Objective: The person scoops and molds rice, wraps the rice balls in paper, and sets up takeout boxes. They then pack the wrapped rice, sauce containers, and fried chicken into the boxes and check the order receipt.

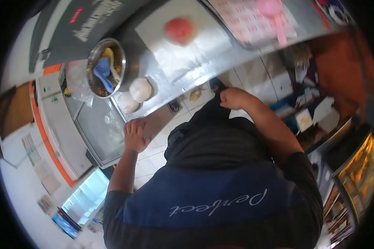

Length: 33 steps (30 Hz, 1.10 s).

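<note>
Rn, L hand [136, 135] is near the tabletop [214, 50] edge, palm down, its fingers released & slightly bent, just below the pale round lumps [141, 90]. R hand [234, 99] is by the dark-clothed lap, fingers clenched in a loose fist; can't tell if anything's inside. The 2 lumps sit side by side, touching, at the tabletop's front L corner, next to a metal bowl [124, 68] w/ a blue scoop [103, 68] & a yellowish spoon [109, 54] in it. Clear plastic bag [79, 81] is L of the bowl. Further R, a white sheet [160, 45] lies flat w/ a blurry pinkish-red lump [179, 30] on its upper pt. Far R, a pink scoop [270, 7] rests on red-&-white printed paper [247, 20], handle twd the front edge.
</note>
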Motion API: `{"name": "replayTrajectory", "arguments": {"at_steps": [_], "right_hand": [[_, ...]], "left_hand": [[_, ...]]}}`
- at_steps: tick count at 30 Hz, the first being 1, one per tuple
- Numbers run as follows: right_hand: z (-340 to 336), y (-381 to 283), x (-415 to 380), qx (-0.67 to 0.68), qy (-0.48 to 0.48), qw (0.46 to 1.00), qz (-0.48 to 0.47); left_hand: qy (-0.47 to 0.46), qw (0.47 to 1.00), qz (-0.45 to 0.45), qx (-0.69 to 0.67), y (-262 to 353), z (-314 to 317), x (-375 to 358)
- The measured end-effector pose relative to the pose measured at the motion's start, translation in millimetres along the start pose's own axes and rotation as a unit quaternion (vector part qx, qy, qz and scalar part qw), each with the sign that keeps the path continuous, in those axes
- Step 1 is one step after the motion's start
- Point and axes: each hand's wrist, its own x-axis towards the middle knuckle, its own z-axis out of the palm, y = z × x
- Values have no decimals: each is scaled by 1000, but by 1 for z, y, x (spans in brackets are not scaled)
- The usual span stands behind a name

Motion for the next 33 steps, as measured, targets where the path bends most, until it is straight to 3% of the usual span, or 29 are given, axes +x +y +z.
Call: {"name": "replayTrajectory", "arguments": {"at_steps": [3,6,7,9,12,15,19,22,25,26,27,28,30,31,33], "right_hand": [[61,8,6,50,32,997,47],[127,22,-15,173,150,971,67],[153,35,-17,192,131,968,91],[208,49,-30,224,100,962,116],[275,63,-25,304,157,924,168],[317,65,21,306,261,906,134],[274,34,129,307,398,861,80],[229,16,228,232,501,832,44],[184,3,302,181,506,838,95],[187,4,336,95,518,825,208],[180,2,344,48,522,811,259],[172,0,352,4,522,795,310],[126,-3,315,87,269,925,253],[163,16,394,233,416,811,338],[164,7,392,220,441,806,327]], "left_hand": [[8,993,110,32,-9,15,-10],[-72,970,226,54,-5,29,-31],[-116,969,213,56,-5,29,-26],[-118,964,235,38,-2,27,-18],[-126,965,225,49,-3,30,-16],[-65,984,150,72,7,35,-17],[5,995,69,66,-3,48,-24],[-47,994,72,68,-12,44,-24],[-51,995,72,56,-8,44,-17],[-49,995,66,56,-7,44,-16],[-47,995,67,59,-6,45,-15],[-47,995,70,61,-5,45,-14],[-45,995,65,52,-3,44,-11],[-45,996,64,42,-3,44,-10],[-50,996,62,38,-4,42,-10]]}}
